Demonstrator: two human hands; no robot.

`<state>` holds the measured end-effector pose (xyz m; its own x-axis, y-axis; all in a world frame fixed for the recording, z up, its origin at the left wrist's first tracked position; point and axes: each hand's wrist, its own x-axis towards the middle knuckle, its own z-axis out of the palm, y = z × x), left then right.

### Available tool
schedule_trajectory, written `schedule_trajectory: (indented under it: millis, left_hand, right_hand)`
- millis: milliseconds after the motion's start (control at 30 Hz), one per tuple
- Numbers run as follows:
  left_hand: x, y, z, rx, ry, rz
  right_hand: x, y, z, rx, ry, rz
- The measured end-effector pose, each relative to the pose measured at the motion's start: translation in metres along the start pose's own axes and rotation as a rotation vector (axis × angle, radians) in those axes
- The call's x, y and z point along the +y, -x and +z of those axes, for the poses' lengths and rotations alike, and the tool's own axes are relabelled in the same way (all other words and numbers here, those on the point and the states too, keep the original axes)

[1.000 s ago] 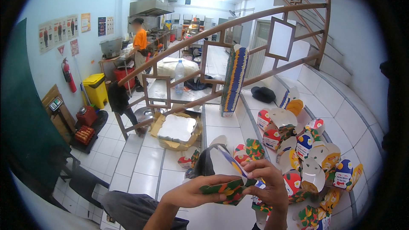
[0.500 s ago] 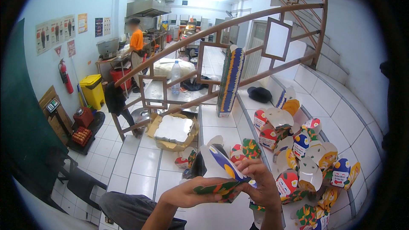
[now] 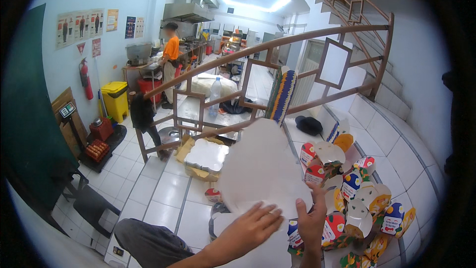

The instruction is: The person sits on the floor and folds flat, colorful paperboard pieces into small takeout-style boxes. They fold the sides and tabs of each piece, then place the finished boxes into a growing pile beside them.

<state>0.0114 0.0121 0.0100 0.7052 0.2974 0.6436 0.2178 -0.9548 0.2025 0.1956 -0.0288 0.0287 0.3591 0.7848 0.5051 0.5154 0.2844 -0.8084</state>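
A food box of printed card [image 3: 263, 161] is held up in front of me, its plain white inner side facing me and its rounded flap pointing up. My left hand [image 3: 255, 226] rests across its lower part, fingers stretched out over the white surface. At its right edge my right hand [image 3: 311, 216] grips the card, thumb in front and the other fingers partly hidden behind. More white card spreads below my hands. Just right of my right hand lies a pile of folded food boxes [image 3: 358, 216] in red, blue, yellow and green prints.
A tall stack of flat boxes [image 3: 281, 94] leans near the brown stair railing [image 3: 258, 42]. On the white tiled steps are an opened carton with white card [image 3: 206, 155] and a dark cap [image 3: 308, 125]. Beyond the railing, a person in orange [image 3: 171, 49] stands at a counter.
The folded card, showing its coloured outside before, is now opened out with its white side toward me. My left hand has moved onto that surface; my right hand has shifted to its right edge.
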Motion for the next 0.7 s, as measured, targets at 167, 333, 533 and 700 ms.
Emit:
schedule_trajectory:
  millis: [167, 333, 533, 700]
  left_hand:
    - [0.017, 0.004, -0.013, 0.591, 0.181, -0.014]
    - [-0.017, 0.003, -0.028, 0.606, 0.263, -0.422]
    - [-0.031, 0.005, -0.021, 0.306, 0.893, -0.338]
    - [-0.028, -0.002, -0.019, 0.298, 0.188, -0.222]
  right_hand:
    - [0.017, -0.004, -0.004, 0.143, -0.224, 0.117]
    - [0.022, 0.001, 0.002, 0.052, -0.449, 0.251]
    - [0.010, -0.003, 0.001, -0.040, -0.373, 0.343]
    - [-0.015, 0.001, -0.022, -0.106, -0.463, -0.017]
